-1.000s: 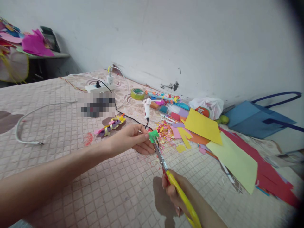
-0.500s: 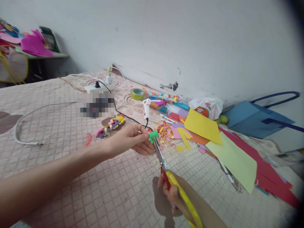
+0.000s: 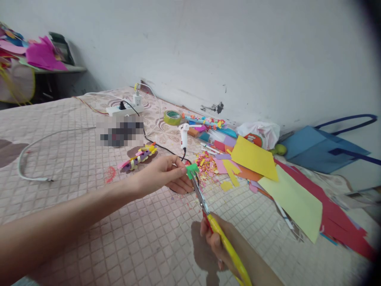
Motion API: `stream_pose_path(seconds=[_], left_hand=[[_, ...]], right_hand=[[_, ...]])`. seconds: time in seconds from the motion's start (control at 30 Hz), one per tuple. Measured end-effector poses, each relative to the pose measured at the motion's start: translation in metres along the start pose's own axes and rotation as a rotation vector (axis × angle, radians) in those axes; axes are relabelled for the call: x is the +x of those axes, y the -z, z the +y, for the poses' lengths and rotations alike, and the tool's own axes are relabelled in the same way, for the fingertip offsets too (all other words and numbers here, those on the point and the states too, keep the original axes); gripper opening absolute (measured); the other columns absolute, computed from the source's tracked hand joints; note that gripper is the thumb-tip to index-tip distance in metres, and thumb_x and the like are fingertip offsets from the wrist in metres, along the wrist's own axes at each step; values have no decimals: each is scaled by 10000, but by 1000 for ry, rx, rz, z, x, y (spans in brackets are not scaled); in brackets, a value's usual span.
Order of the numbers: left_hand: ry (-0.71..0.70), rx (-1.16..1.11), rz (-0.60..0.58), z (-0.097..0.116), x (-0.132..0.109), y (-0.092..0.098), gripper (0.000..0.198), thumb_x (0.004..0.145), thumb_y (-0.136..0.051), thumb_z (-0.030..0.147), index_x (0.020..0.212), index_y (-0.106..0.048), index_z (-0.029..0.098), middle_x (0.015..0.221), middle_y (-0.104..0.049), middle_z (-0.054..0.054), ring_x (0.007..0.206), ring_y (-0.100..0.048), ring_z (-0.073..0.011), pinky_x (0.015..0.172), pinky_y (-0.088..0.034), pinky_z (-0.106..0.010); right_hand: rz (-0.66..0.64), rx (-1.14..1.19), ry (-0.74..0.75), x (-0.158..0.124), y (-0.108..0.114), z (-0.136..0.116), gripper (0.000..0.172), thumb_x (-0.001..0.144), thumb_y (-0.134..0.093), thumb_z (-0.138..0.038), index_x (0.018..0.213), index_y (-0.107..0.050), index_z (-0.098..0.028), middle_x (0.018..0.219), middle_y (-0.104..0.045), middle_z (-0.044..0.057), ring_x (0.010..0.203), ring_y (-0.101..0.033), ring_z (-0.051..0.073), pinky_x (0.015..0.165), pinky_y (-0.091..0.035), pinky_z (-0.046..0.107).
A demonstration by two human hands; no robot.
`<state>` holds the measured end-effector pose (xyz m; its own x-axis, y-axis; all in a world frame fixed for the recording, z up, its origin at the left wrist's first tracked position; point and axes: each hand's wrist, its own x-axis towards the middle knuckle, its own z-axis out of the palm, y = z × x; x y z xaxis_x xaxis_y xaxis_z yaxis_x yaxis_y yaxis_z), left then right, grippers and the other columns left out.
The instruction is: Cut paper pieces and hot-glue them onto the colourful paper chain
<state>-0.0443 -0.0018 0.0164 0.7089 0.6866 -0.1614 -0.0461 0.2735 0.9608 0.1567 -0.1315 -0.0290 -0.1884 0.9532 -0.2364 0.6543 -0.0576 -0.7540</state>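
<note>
Between the thumb and index finger of my left hand (image 3: pixel 169 174) is a small piece of green paper (image 3: pixel 192 170). The other fingers of that hand stretch out beneath it. My right hand (image 3: pixel 218 240) is closed round the yellow and red handles of a pair of scissors (image 3: pixel 204 204). The blade tips meet the lower edge of the green paper. Both hands are held above the quilted cover. Just beyond them lies a heap of tiny coloured paper bits (image 3: pixel 205 165).
Behind my hands are a white glue gun (image 3: pixel 184 137) with a black cord, a tape roll (image 3: pixel 172 117) and a power strip (image 3: pixel 125 109). Coloured paper sheets (image 3: pixel 254 157) spread to the right, near a blue bag (image 3: pixel 324 149). A decorated paper-wrapped stick (image 3: pixel 138 158) lies left.
The scissor handles have drawn slightly closer together as my right hand tightens and shifts a little. My left hand and the green paper stay almost in place.
</note>
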Motion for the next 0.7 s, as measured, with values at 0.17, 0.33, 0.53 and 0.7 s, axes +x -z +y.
stream_pose_path(seconds=[0.17, 0.33, 0.53, 0.7], left_hand=[[-1, 0, 3, 0, 0, 0, 269, 815, -600, 382, 802, -437, 169, 811, -732, -84, 796, -704, -245, 701, -556, -370], [2, 1, 9, 1, 0, -1, 268, 813, -604, 376, 804, -435, 168, 808, -733, -88, 783, -706, -236, 689, -558, -351], [-3, 10, 9, 2, 0, 0, 274, 805, -611, 378, 806, -433, 170, 827, -732, -98, 789, -705, -235, 701, -556, -359], [6, 11, 1, 1, 0, 0, 275, 817, -599, 392, 803, -435, 172, 821, -734, -96, 786, -706, -231, 705, -558, -368]], right_hand=[[55, 42, -52, 2, -1, -2, 384, 786, -403, -576, 675, -399, -209, 531, -378, -45, 482, -378, 96, 429, -288, 212], [-44, 166, -85, -1, 3, -1, 477, 766, -401, -676, 721, -407, -201, 561, -389, -52, 411, -335, 58, 345, -250, 175], [-71, 231, -195, -2, 0, 5, 525, 721, -437, -727, 744, -406, -204, 553, -380, -75, 319, -280, 21, 272, -255, 151], [-116, 248, -117, -5, 4, -1, 541, 773, -372, -721, 808, -471, -190, 551, -399, -66, 357, -326, 34, 300, -287, 137]])
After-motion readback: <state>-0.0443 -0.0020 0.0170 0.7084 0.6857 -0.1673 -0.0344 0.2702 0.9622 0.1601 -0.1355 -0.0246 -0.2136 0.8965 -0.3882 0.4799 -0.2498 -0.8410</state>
